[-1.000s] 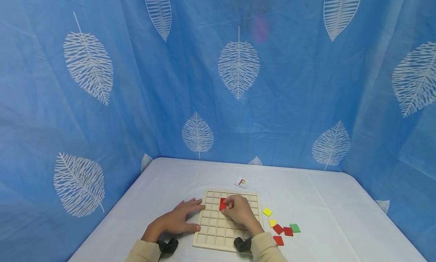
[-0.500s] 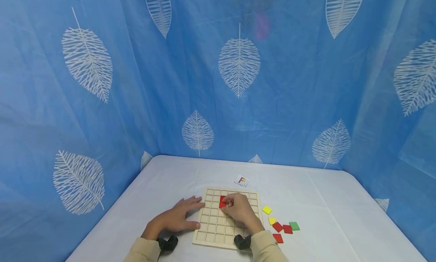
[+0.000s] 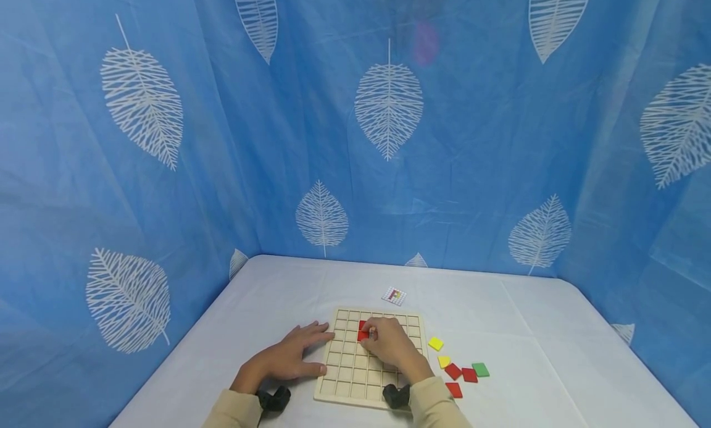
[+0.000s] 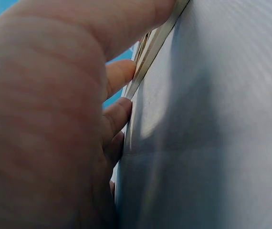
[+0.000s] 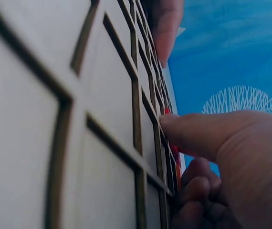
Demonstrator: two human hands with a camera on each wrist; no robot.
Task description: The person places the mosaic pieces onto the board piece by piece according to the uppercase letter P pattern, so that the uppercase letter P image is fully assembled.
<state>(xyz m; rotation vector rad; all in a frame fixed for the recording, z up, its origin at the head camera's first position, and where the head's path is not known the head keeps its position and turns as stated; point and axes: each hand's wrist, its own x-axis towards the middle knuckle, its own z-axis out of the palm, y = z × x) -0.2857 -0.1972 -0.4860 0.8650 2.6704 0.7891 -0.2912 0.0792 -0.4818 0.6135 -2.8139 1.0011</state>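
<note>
A wooden grid board [image 3: 344, 375] lies flat on the white table. Two red square tiles [image 3: 363, 334] sit in neighbouring cells toward its far side. My right hand [image 3: 390, 343] reaches over the board with curled fingers, thumb and forefinger at the tiles' right side, pinching at a red tile; the hand hides part of it. In the right wrist view, my thumb [image 5: 193, 131] meets the grid beside red [image 5: 174, 151]. My left hand [image 3: 291, 356] rests at the board's left edge, fingers spread, fingertips and thumb touching the rim [image 4: 157, 45] in the left wrist view.
Right of the board lie two yellow pieces [image 3: 436, 343], several red tiles [image 3: 469, 375] and a green tile [image 3: 480, 370]. A small card with a coloured grid pattern [image 3: 394, 296] lies behind the board. A blue leaf-print curtain [image 3: 444, 168] surrounds the table.
My right thumb and fingers shift only slightly over the red tiles. My left hand stays at the board's edge, and the loose pieces keep their places.
</note>
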